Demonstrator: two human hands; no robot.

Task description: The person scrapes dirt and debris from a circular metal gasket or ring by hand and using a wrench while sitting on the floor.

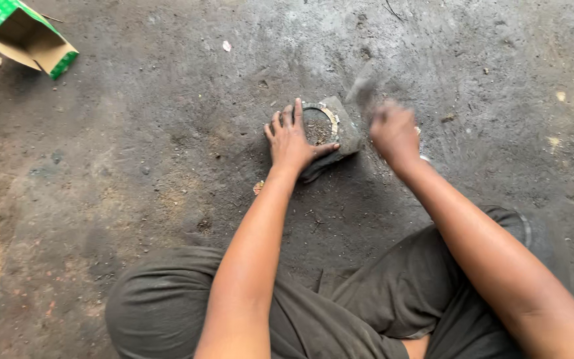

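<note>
Grey, dusty concrete floor fills the view, with the person sitting on it in dark trousers. The left hand lies flat, fingers spread, pressing a metal ring down onto a flat grey block near the middle of the floor. The right hand, just beside the block, is closed around a blurred tool whose kind I cannot tell. An open cardboard box, green outside with white marks and plain brown inside, lies on its side in the top left corner, well apart from the hands. Small scraps of litter dot the floor, among them a white scrap above the ring.
</note>
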